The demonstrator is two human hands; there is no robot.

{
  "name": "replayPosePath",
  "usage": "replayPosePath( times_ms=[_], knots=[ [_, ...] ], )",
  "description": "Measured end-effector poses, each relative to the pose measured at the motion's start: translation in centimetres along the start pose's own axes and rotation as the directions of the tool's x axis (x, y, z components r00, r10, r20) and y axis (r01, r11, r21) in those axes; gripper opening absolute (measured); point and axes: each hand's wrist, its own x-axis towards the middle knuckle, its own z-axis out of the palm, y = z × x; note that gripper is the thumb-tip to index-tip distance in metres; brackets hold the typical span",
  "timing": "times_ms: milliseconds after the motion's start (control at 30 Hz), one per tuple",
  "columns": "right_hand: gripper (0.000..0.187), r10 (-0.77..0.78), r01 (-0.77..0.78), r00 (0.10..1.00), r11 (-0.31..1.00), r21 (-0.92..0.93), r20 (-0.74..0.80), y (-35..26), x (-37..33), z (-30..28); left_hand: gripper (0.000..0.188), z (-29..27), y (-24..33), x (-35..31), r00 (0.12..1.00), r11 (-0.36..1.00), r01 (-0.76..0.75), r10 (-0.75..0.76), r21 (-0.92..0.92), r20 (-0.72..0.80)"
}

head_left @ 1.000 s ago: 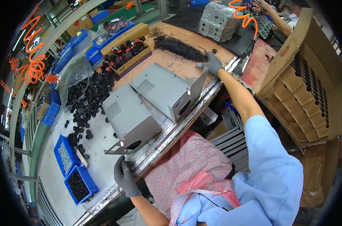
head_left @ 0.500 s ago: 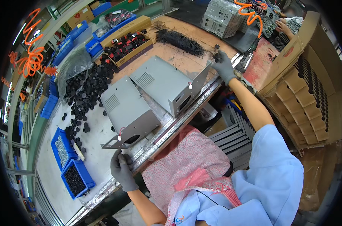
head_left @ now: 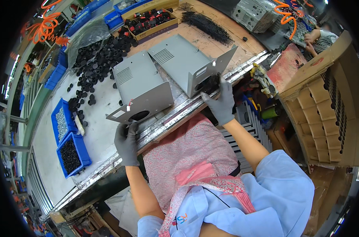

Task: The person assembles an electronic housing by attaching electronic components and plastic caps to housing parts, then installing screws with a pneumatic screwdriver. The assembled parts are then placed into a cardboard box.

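Note:
Two grey sheet-metal housings lie side by side on the workbench, a left housing (head_left: 138, 81) and a right housing (head_left: 179, 59). Each has vent slots and an upright end panel with a round opening. My right hand (head_left: 222, 103), in a grey glove, pinches a dark wire grille (head_left: 212, 83) at the right housing's opening. My left hand (head_left: 126, 145), gloved too, is at the bench edge below the left housing's end panel. Its fingers are bent near that panel's lower edge; what they hold, if anything, is hidden.
Black caps (head_left: 100, 57) lie heaped on the left, beyond blue bins of silver (head_left: 62, 122) and black (head_left: 70, 156) small parts. Behind stand a carton of red-and-black parts (head_left: 152, 21) and a row of wire grilles (head_left: 207, 27). A divided cardboard box (head_left: 318, 114) stands right; another person's hand (head_left: 312, 37) works beyond.
My right hand has come from beside the row of grilles toward me, to the right housing's opening, with a dark grille. A black cap now lies on the bench there. My left hand has barely moved.

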Motion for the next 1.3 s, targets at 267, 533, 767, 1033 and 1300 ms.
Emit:
replayPosePath(
  times_ms=[267,533,767,1033,1300],
  knots=[
    [0.083,0.089,-0.082,0.991,0.994,-0.078,0.097,1.5,4.0,2.4,0.019,2.1,-0.8,0.2,0.983,0.984,-0.179,0.178,-0.002,-0.044],
    [0.085,0.174,-0.143,0.967,0.976,-0.167,0.188,0.6,4.0,2.5,0.015,3.5,0.0,0.1,0.986,0.989,-0.149,0.150,0.010,-0.077],
    [0.083,0.190,-0.152,0.968,0.964,-0.219,0.162,1.1,3.8,1.9,0.020,4.3,-0.5,0.8,0.984,0.980,-0.162,0.169,0.115,-0.056],
    [0.079,-0.004,0.032,0.998,0.905,-0.423,0.066,-0.6,2.7,0.7,0.020,3.8,-0.9,0.6,0.968,0.953,-0.242,0.251,0.183,-0.022],
    [0.075,-0.073,-0.030,0.904,0.972,0.233,0.420,-7.7,-0.5,0.2,0.029,3.7,0.4,0.3,0.967,0.925,-0.245,0.256,0.292,0.002]
  ],
)
